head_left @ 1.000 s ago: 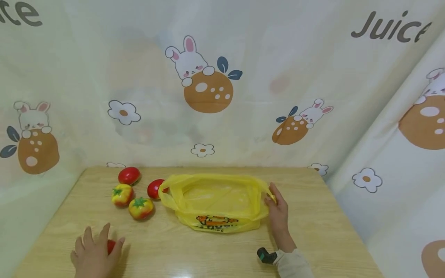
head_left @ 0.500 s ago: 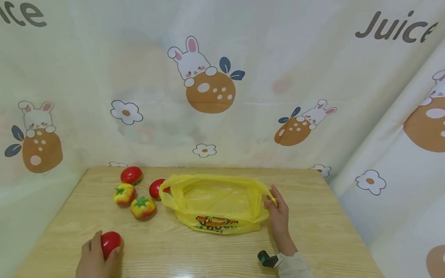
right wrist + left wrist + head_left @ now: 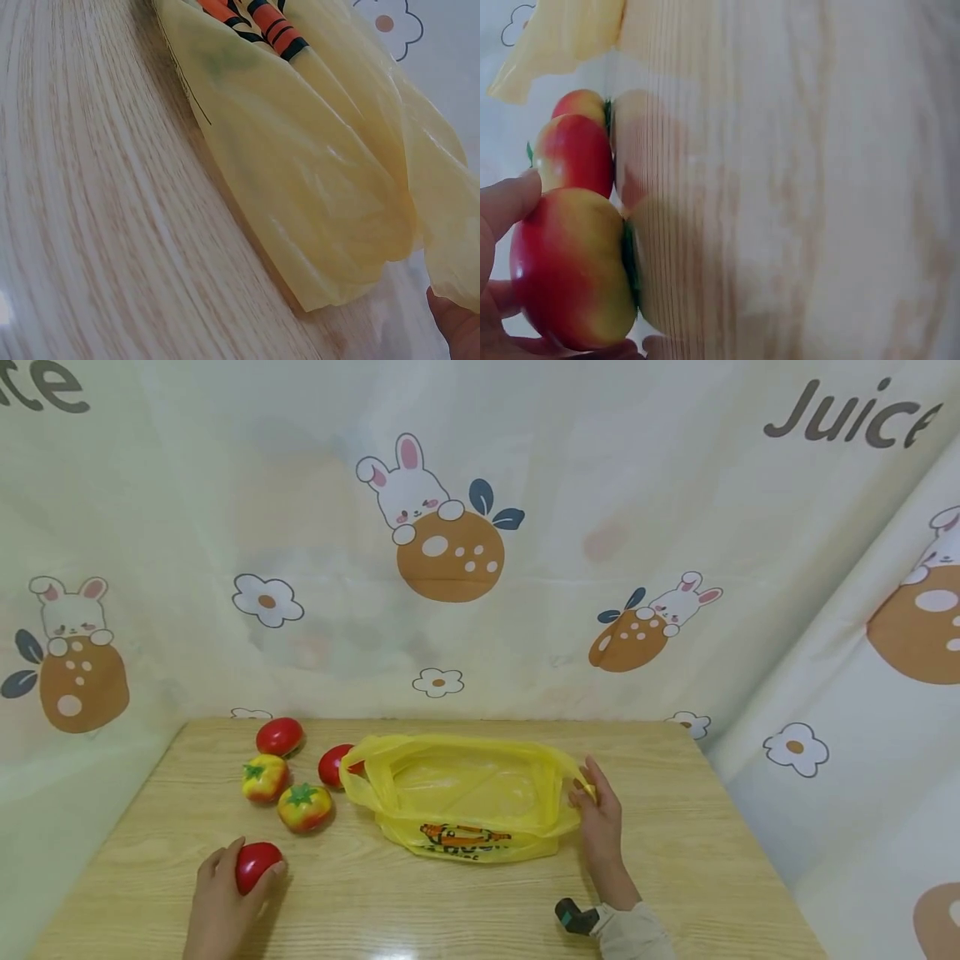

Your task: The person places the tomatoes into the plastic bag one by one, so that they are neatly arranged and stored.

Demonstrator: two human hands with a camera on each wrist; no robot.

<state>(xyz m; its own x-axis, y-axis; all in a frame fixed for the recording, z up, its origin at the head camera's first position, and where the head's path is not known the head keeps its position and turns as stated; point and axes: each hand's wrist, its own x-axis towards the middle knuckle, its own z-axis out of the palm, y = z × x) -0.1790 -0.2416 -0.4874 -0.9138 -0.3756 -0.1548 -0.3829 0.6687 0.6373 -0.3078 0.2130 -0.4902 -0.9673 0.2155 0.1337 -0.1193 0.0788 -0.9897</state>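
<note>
My left hand (image 3: 225,893) grips a toy tomato (image 3: 257,867) at the front left, its red side up. In the left wrist view that tomato (image 3: 574,270) shows a yellow lower side and green leaves facing the tabletop; thumb and fingers curl round it. On the right, my right hand (image 3: 602,818) pinches the right handle of a yellow plastic bag (image 3: 480,839). The bag's mouth gapes upward and a printed orange-and-black figure is on its front. In the right wrist view only a bit of the hand (image 3: 456,326) shows below the bag (image 3: 315,187).
Two yellow-red tomatoes with green leaves, one (image 3: 265,778) behind the other (image 3: 305,808), lie left of the bag. A red tomato (image 3: 279,737) sits behind them; another (image 3: 335,767) is partly covered by the left bag handle. A patterned curtain (image 3: 525,635) hangs behind the wooden table (image 3: 675,860).
My left hand has closed round the front tomato and shifted slightly right and away from me with it. The right hand and the bag have stayed put.
</note>
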